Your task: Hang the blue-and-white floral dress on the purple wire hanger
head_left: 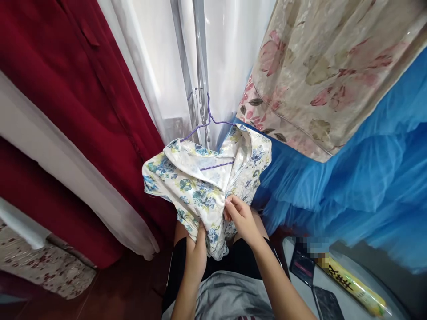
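A white shirt with blue and yellow flowers (200,178) hangs on a purple wire hanger (208,120), whose hook is caught on a metal stand (200,66). My left hand (196,251) is closed on the lower front of the shirt, gripping the fabric from below. My right hand (240,218) pinches the shirt's front edge just beside it, fingers pressed together on the cloth. Both hands are close in front of my body, above my knees.
A dark red curtain (66,89) with a white sheer curtain (83,178) hangs at the left. Blue netting (350,186) and a floral cloth (327,66) fill the right. Two phones (302,264) and a yellow packet (353,284) lie on a round table at the lower right.
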`<state>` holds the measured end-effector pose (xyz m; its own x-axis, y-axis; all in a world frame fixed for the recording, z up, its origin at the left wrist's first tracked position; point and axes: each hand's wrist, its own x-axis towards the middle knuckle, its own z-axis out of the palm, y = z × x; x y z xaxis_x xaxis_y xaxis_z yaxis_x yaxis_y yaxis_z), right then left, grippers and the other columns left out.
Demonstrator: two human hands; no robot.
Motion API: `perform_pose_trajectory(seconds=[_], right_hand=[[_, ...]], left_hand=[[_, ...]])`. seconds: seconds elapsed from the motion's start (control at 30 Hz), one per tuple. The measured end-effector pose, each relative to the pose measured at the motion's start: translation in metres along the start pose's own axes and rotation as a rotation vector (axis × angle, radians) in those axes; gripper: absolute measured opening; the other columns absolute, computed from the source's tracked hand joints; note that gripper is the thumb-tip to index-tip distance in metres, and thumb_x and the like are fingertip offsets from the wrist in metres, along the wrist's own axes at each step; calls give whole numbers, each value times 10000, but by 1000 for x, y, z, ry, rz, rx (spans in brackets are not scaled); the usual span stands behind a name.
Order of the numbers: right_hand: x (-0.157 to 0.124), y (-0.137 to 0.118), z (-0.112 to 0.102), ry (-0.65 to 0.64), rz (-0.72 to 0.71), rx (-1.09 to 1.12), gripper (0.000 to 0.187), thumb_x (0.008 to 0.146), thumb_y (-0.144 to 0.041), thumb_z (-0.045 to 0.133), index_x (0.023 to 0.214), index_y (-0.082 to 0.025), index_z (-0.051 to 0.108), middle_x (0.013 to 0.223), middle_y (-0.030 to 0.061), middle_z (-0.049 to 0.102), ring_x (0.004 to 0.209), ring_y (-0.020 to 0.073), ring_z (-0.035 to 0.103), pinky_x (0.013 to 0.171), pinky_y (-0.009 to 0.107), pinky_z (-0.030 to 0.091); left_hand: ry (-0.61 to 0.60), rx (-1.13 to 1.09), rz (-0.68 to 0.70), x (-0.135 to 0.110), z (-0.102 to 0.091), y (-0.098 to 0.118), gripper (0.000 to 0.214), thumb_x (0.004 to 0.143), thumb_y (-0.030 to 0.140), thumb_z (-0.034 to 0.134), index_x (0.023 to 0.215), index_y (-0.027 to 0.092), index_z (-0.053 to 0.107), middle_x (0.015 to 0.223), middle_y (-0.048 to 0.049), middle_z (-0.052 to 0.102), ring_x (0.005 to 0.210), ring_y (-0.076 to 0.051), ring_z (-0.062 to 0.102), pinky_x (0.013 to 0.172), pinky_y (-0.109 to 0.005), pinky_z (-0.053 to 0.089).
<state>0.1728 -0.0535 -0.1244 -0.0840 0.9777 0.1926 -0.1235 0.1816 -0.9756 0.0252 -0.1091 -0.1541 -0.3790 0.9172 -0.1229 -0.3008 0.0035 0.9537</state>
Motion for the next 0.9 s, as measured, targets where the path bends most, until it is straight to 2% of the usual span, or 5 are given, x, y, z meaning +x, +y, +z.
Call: perform_pose_trajectory(seconds=[0.27,0.4,0.5,0.6,0.9], right_hand=[[-17,1,-13,-67,7,-34,406,973,-525,564,692,-240,494,521,-32,534,484,141,427,520,278,333],[-23,-13,-25,-161,36,-154,412,958,-545,580,691,-234,540,558,11,648,491,160,503,512,280,369],[-26,-20,-28,-148,11,-222,400,924,-549,624,689,-229,581,552,15,663,469,160,510,477,270,353],[-28,-28,-29,-198,-15,-264,384,915,-520,645,683,-216,606,559,17,673,480,156,544,477,258,369],[-9,-43,-21,-207,52,-37,349,845,-435,696,608,-188,627,519,17,666,403,100,504,413,225,352]], left_hand=[[287,-96,209,25,-31,-3,403,925,471,651,1207,186,692,1260,-107,689,1274,-275,598,1136,-395,408],[412,169,637,24,-27,13,367,942,359,630,1281,218,621,1310,-99,610,1255,-261,549,1109,-401,398],[111,590,881,7,-7,19,231,950,240,603,1166,233,683,1193,-89,658,1180,-263,557,1074,-401,396],[-230,748,839,-5,20,10,108,928,223,624,1021,222,678,1020,-67,699,1026,-251,613,941,-374,458],[-300,790,893,15,46,7,151,941,210,556,792,216,533,821,-37,625,808,-192,606,761,-284,447]])
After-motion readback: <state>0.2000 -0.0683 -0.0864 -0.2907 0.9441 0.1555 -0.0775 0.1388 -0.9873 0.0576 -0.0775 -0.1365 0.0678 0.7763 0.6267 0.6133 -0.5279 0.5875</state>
